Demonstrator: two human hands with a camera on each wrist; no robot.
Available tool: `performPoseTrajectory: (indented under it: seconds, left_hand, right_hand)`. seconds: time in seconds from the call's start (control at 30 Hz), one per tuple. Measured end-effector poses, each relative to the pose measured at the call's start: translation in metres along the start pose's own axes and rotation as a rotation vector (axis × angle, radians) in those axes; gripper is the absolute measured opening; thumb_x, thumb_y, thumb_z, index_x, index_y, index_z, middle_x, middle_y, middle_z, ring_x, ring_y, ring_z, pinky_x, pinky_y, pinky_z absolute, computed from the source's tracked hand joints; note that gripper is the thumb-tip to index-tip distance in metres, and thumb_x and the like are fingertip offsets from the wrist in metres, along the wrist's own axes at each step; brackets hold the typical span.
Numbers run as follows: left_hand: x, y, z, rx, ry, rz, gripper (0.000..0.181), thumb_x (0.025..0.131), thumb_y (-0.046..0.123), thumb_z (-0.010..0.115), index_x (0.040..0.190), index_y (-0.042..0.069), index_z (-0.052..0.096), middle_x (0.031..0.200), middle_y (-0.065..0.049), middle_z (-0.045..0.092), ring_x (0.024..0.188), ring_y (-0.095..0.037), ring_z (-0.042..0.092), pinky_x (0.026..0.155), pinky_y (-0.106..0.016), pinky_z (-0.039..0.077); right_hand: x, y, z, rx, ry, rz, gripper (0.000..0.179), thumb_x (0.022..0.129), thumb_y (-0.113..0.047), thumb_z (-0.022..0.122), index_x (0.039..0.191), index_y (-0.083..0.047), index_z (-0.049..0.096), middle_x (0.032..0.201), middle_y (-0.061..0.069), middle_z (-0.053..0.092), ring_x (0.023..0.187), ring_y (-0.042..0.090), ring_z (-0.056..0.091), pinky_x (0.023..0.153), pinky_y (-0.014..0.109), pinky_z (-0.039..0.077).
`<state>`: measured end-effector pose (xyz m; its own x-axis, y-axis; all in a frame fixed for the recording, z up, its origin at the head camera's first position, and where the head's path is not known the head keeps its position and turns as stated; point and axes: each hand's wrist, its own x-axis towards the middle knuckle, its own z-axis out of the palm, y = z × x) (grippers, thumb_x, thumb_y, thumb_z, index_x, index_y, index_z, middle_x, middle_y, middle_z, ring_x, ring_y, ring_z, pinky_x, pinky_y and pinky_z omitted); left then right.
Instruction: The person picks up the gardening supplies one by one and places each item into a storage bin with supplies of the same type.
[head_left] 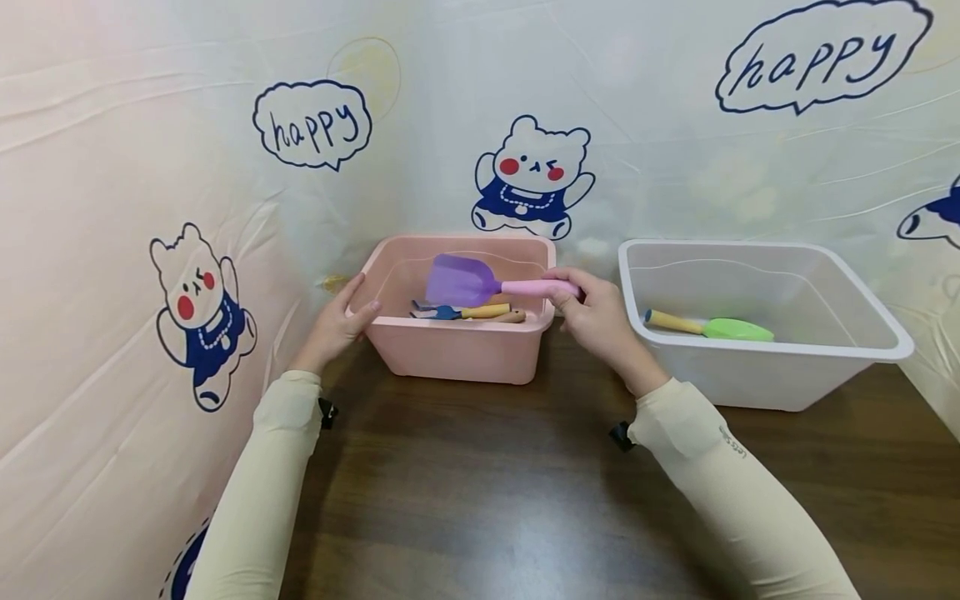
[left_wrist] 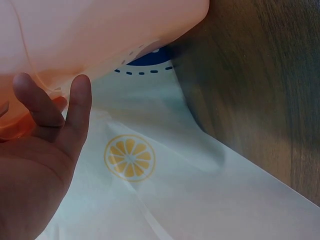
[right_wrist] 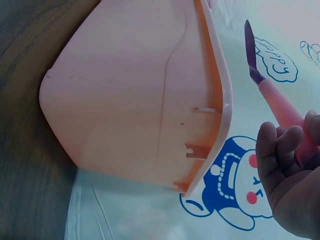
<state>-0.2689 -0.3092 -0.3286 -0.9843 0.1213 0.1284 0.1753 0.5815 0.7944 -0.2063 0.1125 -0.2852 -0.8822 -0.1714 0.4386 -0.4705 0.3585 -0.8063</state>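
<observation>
My right hand (head_left: pixel 600 321) grips the pink handle of a toy shovel (head_left: pixel 465 282), whose purple blade is held level over the pink bin (head_left: pixel 450 354). In the right wrist view the shovel (right_wrist: pixel 280 102) stands beyond the bin's rim, fingers wrapped round its handle. My left hand (head_left: pixel 333 329) holds the bin's left rim, thumb at the front corner and fingers along the outside wall. Inside the bin lie a small blue fork (head_left: pixel 442 312) with a yellow handle and another tool's wooden handle (head_left: pixel 510 317), its other end hidden.
A white bin (head_left: pixel 765 379) stands to the right, holding a green toy shovel (head_left: pixel 738 330) with a yellow handle. Both bins are on a dark wooden table (head_left: pixel 480 483). A printed cloth (head_left: pixel 420 108) hangs behind and at the left.
</observation>
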Motion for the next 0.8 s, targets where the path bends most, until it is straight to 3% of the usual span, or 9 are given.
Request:
performPoseTrajectory:
  seconds: [0.2,0.33,0.47,0.7,0.8]
  left_hand:
    - [0.003,-0.001,0.0,0.002,-0.008,-0.023,0.076,0.102,0.03,0.06,0.163,0.013,0.019,0.155,-0.03,0.031,0.07,-0.023,0.059,0.058,-0.024,0.051]
    - [0.003,0.001,0.0,-0.001,-0.017,-0.037,0.076,0.102,0.029,0.059,0.163,0.012,0.017,0.158,-0.03,0.026,0.086,-0.032,0.059,0.06,-0.024,0.051]
    - [0.002,0.001,0.002,-0.011,-0.017,-0.039,0.076,0.102,0.033,0.059,0.164,0.018,0.018,0.161,-0.024,0.024,0.098,-0.033,0.055,0.062,-0.023,0.052]
    - [-0.001,0.005,0.003,-0.025,0.015,-0.004,0.077,0.1,0.038,0.061,0.163,0.02,0.021,0.155,-0.027,0.031,0.069,-0.02,0.058,0.06,-0.024,0.051]
    - [-0.001,0.003,0.004,-0.012,0.024,-0.003,0.076,0.101,0.037,0.061,0.163,0.02,0.022,0.153,-0.028,0.034,0.07,-0.021,0.058,0.059,-0.023,0.05]
  right_hand:
    - [0.003,0.003,-0.002,0.006,0.006,0.013,0.028,0.103,-0.019,0.061,0.127,-0.006,0.067,0.099,0.013,0.065,0.063,0.029,0.061,0.059,0.032,0.054]
    - [0.004,0.005,-0.003,0.005,0.008,0.024,0.029,0.103,-0.02,0.061,0.128,-0.005,0.067,0.098,0.013,0.065,0.063,0.028,0.06,0.06,0.032,0.054]
    - [0.001,0.006,-0.005,0.018,0.021,0.032,0.028,0.103,-0.019,0.061,0.126,-0.005,0.067,0.097,0.014,0.065,0.062,0.029,0.06,0.058,0.032,0.054]
    - [-0.004,0.012,-0.003,0.057,0.054,-0.004,0.024,0.101,-0.015,0.064,0.121,-0.002,0.069,0.092,0.021,0.066,0.058,0.041,0.06,0.054,0.029,0.051]
    - [-0.007,0.014,-0.003,0.067,0.051,-0.003,0.024,0.101,-0.015,0.064,0.121,-0.001,0.069,0.09,0.023,0.066,0.057,0.043,0.06,0.053,0.028,0.051]
